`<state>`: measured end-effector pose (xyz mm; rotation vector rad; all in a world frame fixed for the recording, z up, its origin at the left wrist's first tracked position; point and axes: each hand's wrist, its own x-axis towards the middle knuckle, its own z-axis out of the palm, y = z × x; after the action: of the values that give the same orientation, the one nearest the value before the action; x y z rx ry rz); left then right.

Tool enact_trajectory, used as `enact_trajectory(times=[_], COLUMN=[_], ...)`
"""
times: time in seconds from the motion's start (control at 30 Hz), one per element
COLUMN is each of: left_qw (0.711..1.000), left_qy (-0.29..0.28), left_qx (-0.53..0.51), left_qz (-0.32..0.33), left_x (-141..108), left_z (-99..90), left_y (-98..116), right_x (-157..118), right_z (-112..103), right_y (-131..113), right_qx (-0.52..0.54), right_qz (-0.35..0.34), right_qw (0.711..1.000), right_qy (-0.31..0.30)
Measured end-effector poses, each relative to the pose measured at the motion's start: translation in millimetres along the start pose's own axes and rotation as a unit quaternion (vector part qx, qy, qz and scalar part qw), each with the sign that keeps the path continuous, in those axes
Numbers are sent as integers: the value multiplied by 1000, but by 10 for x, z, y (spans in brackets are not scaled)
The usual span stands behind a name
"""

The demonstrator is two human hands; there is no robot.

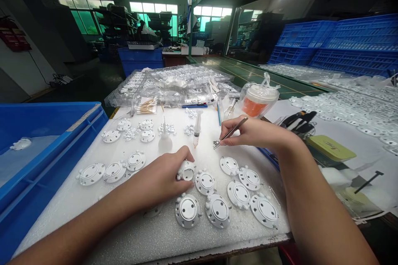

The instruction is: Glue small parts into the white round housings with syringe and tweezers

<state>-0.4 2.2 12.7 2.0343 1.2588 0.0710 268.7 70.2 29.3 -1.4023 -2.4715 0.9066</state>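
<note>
My left hand [174,169] grips a small white round part [187,172] with a ring-shaped opening between thumb and fingers, low over the foam sheet [124,215]. My right hand [234,132] pinches metal tweezers [235,127], their tips down by a few tiny dark bits [216,144] on the foam. Between the hands lies a syringe [197,128] with an amber tip. A translucent squeeze bottle [165,138] stands left of it. White discs with dark holes, such as one disc [188,208], lie in groups around both hands.
A blue bin [93,124] flanks the left side. Clear trays [186,78] of white parts and cotton swabs [147,105] sit at the back. A bagged cup [258,98], a yellow-green box [331,148] and black-handled tools [298,121] stand right. Blue crates [357,37] rise behind.
</note>
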Motion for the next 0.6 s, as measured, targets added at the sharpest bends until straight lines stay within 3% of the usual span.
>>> enact_trajectory(times=[0.6], left_qw=[1000], left_qy=[-3], left_qx=[1], left_qz=[-1], left_x=[-10], left_z=[1], left_y=[6], right_x=[-7], right_z=[-7], right_y=[-22], right_qx=[-10], right_qz=[2], right_qw=[1000], right_qy=[2])
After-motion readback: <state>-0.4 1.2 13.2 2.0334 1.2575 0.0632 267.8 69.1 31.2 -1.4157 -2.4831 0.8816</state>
